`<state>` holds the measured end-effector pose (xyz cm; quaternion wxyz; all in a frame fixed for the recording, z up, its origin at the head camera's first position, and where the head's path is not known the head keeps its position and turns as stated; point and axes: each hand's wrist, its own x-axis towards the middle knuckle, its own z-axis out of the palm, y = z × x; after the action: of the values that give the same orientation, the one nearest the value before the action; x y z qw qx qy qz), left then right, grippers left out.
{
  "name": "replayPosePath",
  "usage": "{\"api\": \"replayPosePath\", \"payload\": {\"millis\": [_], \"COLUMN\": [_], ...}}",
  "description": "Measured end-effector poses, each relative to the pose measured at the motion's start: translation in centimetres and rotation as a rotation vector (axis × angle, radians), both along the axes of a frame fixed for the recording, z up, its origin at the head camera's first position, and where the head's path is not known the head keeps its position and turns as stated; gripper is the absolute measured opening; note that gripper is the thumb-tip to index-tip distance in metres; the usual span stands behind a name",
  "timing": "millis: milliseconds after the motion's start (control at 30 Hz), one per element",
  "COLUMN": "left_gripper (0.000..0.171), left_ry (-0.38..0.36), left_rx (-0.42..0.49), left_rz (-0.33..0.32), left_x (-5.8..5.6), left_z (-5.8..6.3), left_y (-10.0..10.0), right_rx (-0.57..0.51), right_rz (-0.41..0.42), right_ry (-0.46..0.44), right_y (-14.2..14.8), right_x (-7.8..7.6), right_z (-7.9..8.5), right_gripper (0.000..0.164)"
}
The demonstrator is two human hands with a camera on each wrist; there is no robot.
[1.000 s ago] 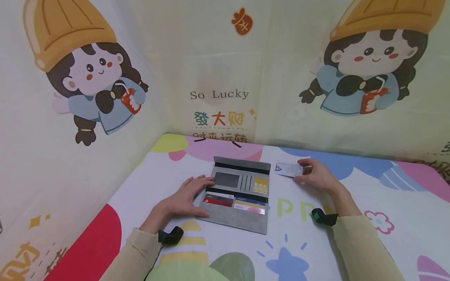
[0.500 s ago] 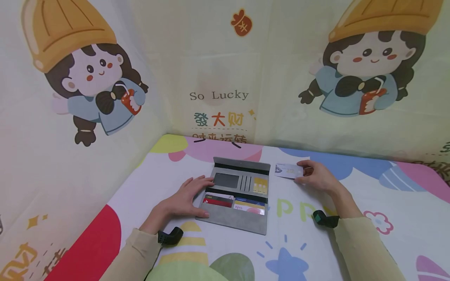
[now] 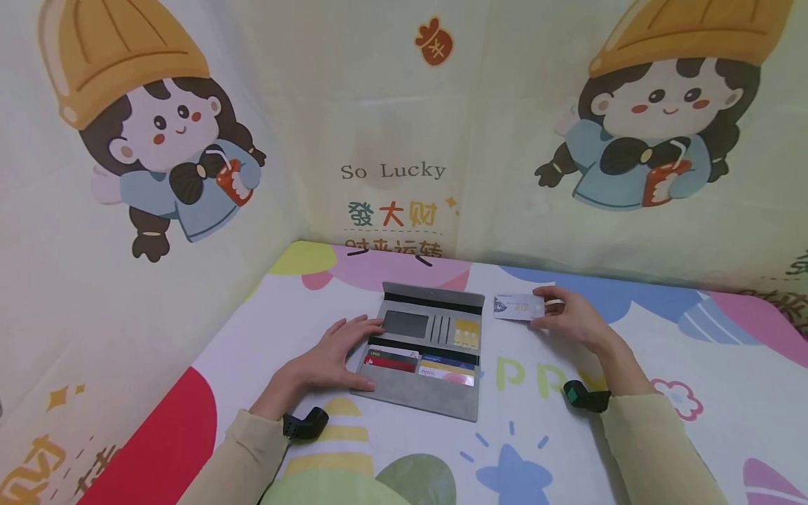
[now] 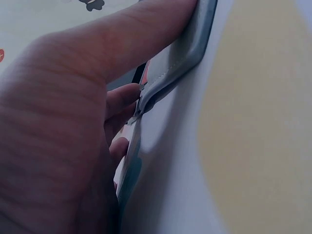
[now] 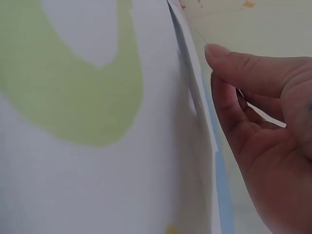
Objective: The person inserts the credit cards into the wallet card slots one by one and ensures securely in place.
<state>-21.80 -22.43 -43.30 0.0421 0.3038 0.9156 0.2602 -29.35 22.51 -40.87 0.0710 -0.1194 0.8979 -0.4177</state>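
Note:
A grey wallet (image 3: pixel 416 405) lies unfolded on the table, with a red card (image 3: pixel 391 362) and a white card with a pink patch (image 3: pixel 447 374) side by side in its lower pockets. A yellow card (image 3: pixel 467 334) sits in the upper right slot. My left hand (image 3: pixel 328 358) rests on the wallet's left edge, thumb and fingers spread. In the left wrist view, the thumb (image 4: pixel 141 36) lies over the wallet's corner. Right of the wallet, my right hand (image 3: pixel 571 315) pinches the right end of a pale printed card (image 3: pixel 514 307) between thumb and fingers, just above the tabletop.
A colourful printed cloth (image 3: pixel 404 484) covers the table. Pale walls with cartoon prints (image 3: pixel 391 126) stand behind it and on the left. Black wrist cameras (image 3: pixel 306 424) are strapped on both forearms.
The pale card has tilted slightly in my right hand, its glare shifting, while it stays beside the wallet. My left hand and the wallet keep their places.

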Motion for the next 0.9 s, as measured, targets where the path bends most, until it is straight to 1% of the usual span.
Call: {"api": "replayPosePath", "payload": {"millis": [267,400,667,900], "left_gripper": [0.089,0.089,0.089,0.089], "left_ry": [-0.014,-0.009,0.002,-0.003], "left_rx": [-0.01,-0.007,-0.003,0.0], "left_rz": [0.02,0.014,0.005,0.006], "left_x": [0.0,0.0,0.1,0.0], "left_z": [0.0,0.0,0.0,0.1], "left_y": [0.0,-0.1,0.0,0.1], "right_rx": [-0.027,-0.028,-0.13,-0.175], "right_rz": [0.02,0.018,0.04,0.04], "right_ry": [0.011,0.015,0.014,0.026], "right_y": [-0.2,-0.2,-0.5,-0.7], "right_x": [0.4,0.5,0.7,1.1], "right_z": [0.5,0.6,0.7,0.9], "right_gripper": [0.066,0.065,0.062,0.061]}}
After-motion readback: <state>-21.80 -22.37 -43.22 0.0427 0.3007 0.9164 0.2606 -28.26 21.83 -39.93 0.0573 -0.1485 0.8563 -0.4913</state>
